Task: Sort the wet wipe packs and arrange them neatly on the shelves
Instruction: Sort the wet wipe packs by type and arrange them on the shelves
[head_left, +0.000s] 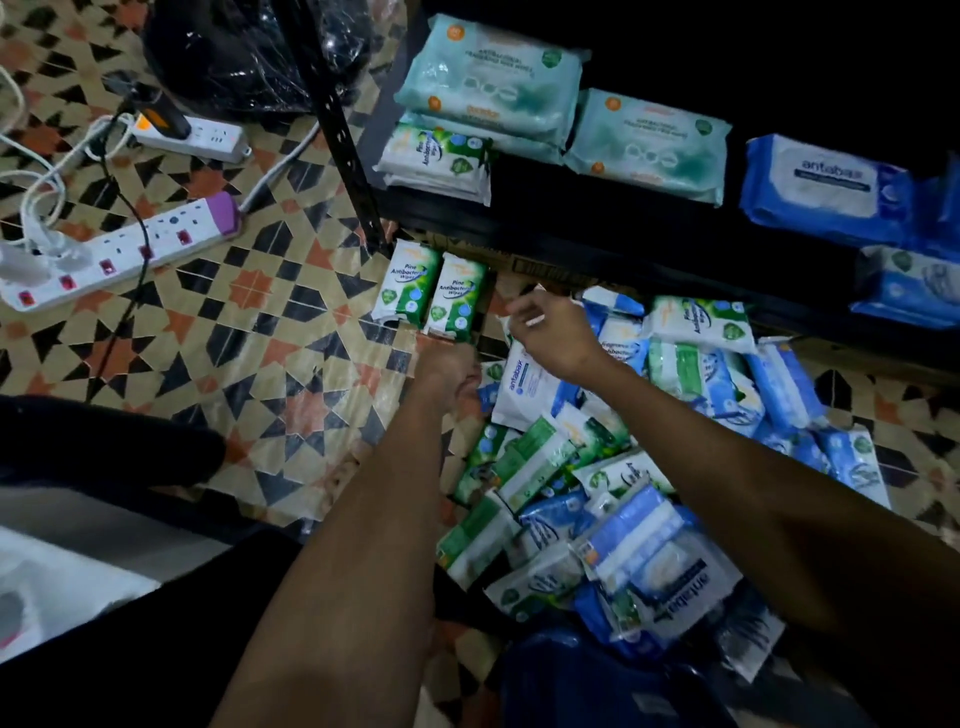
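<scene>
Over pile (597, 467), right grip (550, 332) loosely open

A patterned tile floor (218, 332) fills the left of the frame. On it at upper left lie two white power strips (124, 254) with tangled cables (47, 171). A black plastic bag (249, 52) sits at top centre.

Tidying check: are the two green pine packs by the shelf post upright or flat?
Flat: the two green pine packs lie side by side, labels facing up.

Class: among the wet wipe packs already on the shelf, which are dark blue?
The antabax pack at the shelf's right end; the others are pale teal or green-and-white.
</scene>
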